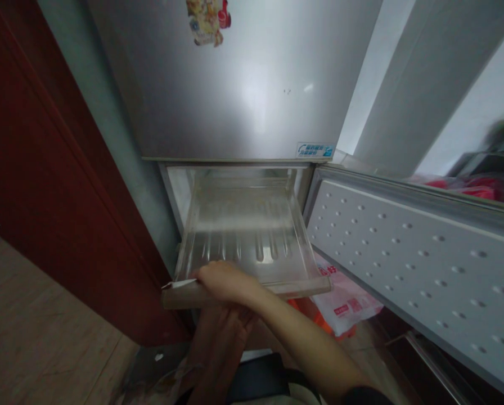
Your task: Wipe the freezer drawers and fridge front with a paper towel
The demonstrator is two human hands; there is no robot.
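Note:
A clear plastic fridge drawer (252, 219) is pulled far out of the lower compartment, with ribs on its floor and nothing lying in it. My right hand (223, 281) is closed over the left half of its front rim. From under those fingers, a thin white cloth or paper (182, 283) sticks out to the left along the rim. Below the drawer front, in shadow, is my left hand (230, 323). Its fingers are partly hidden beneath the drawer and my right wrist, so its grip does not show.
The lower fridge door (404, 253) stands wide to the right; the silver upper door (243, 101) is closed. A pink and white plastic bag (347, 301) and something orange (306, 312) lie on the floor under the open door. A red-brown door panel (66, 185) borders the left side.

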